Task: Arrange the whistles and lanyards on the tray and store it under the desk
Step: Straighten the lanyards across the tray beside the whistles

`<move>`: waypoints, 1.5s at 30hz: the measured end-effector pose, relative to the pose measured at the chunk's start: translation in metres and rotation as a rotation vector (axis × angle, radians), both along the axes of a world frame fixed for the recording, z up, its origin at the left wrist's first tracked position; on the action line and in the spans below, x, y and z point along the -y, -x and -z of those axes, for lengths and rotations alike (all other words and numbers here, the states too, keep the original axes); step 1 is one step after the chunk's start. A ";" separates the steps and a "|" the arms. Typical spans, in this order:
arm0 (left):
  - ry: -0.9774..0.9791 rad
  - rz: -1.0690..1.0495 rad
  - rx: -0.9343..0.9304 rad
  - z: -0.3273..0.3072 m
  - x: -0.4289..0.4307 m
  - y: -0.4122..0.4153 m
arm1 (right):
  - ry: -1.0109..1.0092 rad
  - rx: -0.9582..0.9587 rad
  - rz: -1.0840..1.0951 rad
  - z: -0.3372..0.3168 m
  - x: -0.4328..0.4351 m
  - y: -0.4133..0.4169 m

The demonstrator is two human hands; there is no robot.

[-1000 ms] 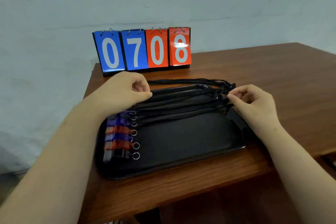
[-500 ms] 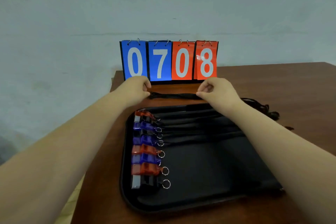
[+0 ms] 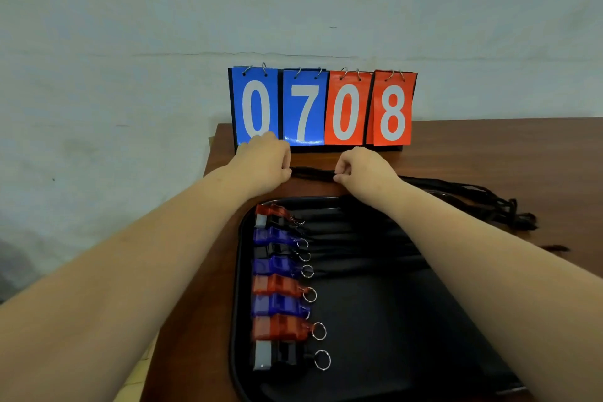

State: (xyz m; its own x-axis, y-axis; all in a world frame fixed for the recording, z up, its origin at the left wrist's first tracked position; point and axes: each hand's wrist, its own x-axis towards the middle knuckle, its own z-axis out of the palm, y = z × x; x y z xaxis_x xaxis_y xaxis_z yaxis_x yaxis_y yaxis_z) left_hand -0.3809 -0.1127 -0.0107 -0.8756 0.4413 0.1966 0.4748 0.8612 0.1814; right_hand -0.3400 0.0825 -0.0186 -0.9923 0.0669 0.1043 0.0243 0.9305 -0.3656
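Left grip (image 3: 266, 161) and right grip (image 3: 362, 170) both pinch the black lanyard bundle (image 3: 311, 173) on the surface (image 3: 489, 153), between tray (image 3: 236, 303) and scoreboard (image 3: 321, 108). Bundle trails right. Eight whistles (image 3: 277, 284) in a row along tray's left side.

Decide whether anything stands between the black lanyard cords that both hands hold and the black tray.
Nothing visible does. The left hand and right hand pinch the black lanyard cords over the brown wooden desk, just beyond the far rim of the black plastic tray; only bare wood lies between.
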 end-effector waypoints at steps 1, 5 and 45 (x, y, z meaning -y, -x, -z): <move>-0.025 -0.010 -0.040 -0.004 -0.001 -0.002 | 0.031 -0.025 0.003 0.000 -0.001 -0.001; -0.299 0.007 0.008 -0.026 0.000 -0.016 | 0.265 -0.174 0.023 -0.010 -0.004 -0.016; -0.862 0.182 -0.107 -0.164 0.046 -0.238 | 0.658 -0.136 -0.064 -0.124 -0.073 -0.267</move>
